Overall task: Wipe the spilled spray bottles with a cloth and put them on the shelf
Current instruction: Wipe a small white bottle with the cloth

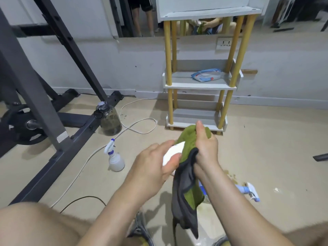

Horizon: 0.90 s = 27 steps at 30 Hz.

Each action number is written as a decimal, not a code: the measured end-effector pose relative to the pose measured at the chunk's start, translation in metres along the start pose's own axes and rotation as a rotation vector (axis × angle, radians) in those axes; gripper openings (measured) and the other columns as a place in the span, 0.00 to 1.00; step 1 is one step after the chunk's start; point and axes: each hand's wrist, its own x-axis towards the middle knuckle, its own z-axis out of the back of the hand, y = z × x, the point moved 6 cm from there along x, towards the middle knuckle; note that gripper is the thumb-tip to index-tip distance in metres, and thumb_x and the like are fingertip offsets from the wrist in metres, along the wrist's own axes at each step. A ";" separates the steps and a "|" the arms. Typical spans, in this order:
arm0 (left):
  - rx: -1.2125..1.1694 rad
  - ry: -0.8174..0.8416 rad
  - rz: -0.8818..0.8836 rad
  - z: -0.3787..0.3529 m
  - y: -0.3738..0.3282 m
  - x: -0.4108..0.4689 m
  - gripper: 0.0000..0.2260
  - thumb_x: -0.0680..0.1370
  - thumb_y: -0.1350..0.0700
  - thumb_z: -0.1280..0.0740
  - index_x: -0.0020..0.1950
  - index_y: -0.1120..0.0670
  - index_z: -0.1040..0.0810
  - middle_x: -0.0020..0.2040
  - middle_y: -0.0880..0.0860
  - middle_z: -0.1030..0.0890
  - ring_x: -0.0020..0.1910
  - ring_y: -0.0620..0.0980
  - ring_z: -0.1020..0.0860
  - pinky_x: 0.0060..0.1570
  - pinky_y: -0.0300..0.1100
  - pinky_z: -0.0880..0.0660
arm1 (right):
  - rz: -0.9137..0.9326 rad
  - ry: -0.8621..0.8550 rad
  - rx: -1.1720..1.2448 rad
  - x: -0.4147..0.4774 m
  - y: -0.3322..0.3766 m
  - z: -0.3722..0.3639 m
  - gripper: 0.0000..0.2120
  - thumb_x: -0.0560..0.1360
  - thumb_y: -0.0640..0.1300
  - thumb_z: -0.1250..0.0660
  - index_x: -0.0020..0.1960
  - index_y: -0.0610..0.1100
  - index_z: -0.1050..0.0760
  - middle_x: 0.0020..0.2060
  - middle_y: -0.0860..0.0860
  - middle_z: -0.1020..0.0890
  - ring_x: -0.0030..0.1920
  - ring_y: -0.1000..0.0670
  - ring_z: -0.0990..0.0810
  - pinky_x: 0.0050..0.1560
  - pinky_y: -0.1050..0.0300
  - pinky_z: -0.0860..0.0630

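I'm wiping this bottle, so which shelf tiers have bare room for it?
The bottom tier is bare across. The middle tier is free on its left half; the wipes pack crowds its right. The top tier hides its surface from this view.

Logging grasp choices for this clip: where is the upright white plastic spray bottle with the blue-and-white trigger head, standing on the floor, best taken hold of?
Probably the narrow neck at the blue collar of the upright white plastic spray bottle, from above on its near right side: it stands upright, the trigger hangs on its left, and fingers can curl beneath the head.
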 end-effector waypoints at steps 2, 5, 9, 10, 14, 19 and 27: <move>-0.098 -0.026 0.044 -0.015 -0.004 -0.012 0.21 0.79 0.39 0.44 0.68 0.44 0.29 0.51 0.51 0.21 0.50 0.52 0.23 0.49 0.41 0.30 | -0.040 -0.020 0.171 -0.008 -0.007 -0.008 0.17 0.81 0.52 0.37 0.54 0.37 0.22 0.42 0.40 0.18 0.41 0.42 0.19 0.48 0.43 0.20; -0.258 -0.085 0.154 -0.027 0.001 -0.017 0.25 0.75 0.46 0.50 0.72 0.39 0.40 0.55 0.50 0.28 0.50 0.51 0.25 0.51 0.47 0.28 | 0.041 0.114 0.071 -0.024 -0.011 -0.024 0.14 0.82 0.51 0.40 0.63 0.45 0.28 0.48 0.45 0.19 0.45 0.47 0.19 0.50 0.52 0.22; -0.281 0.084 0.186 -0.039 -0.008 -0.016 0.35 0.74 0.53 0.44 0.75 0.36 0.59 0.63 0.37 0.41 0.67 0.44 0.39 0.63 0.42 0.39 | 0.225 0.323 -0.262 -0.039 -0.019 -0.027 0.21 0.79 0.55 0.38 0.71 0.53 0.33 0.61 0.50 0.21 0.63 0.49 0.22 0.67 0.45 0.27; -0.171 0.168 0.161 -0.041 -0.007 -0.017 0.36 0.75 0.53 0.43 0.75 0.37 0.62 0.65 0.37 0.42 0.70 0.43 0.44 0.66 0.42 0.42 | 0.248 0.339 -0.292 -0.037 -0.015 -0.023 0.20 0.81 0.52 0.38 0.71 0.54 0.34 0.60 0.51 0.20 0.62 0.50 0.22 0.66 0.48 0.27; -0.259 0.071 0.160 0.000 0.007 -0.003 0.24 0.76 0.49 0.39 0.73 0.43 0.34 0.61 0.45 0.27 0.59 0.45 0.29 0.63 0.50 0.29 | 0.281 0.507 -0.435 -0.030 0.003 -0.007 0.20 0.79 0.49 0.32 0.69 0.57 0.30 0.58 0.60 0.19 0.59 0.59 0.21 0.63 0.58 0.27; -0.748 0.035 0.356 0.021 0.015 0.030 0.11 0.78 0.60 0.31 0.57 0.47 0.20 0.38 0.53 0.22 0.29 0.48 0.23 0.32 0.43 0.24 | 0.466 0.686 -0.764 -0.050 0.013 -0.019 0.26 0.76 0.52 0.30 0.71 0.59 0.33 0.59 0.58 0.20 0.61 0.54 0.22 0.63 0.52 0.26; -0.643 -0.145 0.381 0.020 0.020 0.018 0.11 0.72 0.68 0.28 0.40 0.52 0.19 0.33 0.56 0.20 0.32 0.51 0.21 0.38 0.45 0.22 | 0.948 0.518 -1.335 -0.070 -0.010 -0.022 0.35 0.79 0.42 0.40 0.79 0.43 0.55 0.79 0.45 0.52 0.78 0.43 0.50 0.73 0.38 0.40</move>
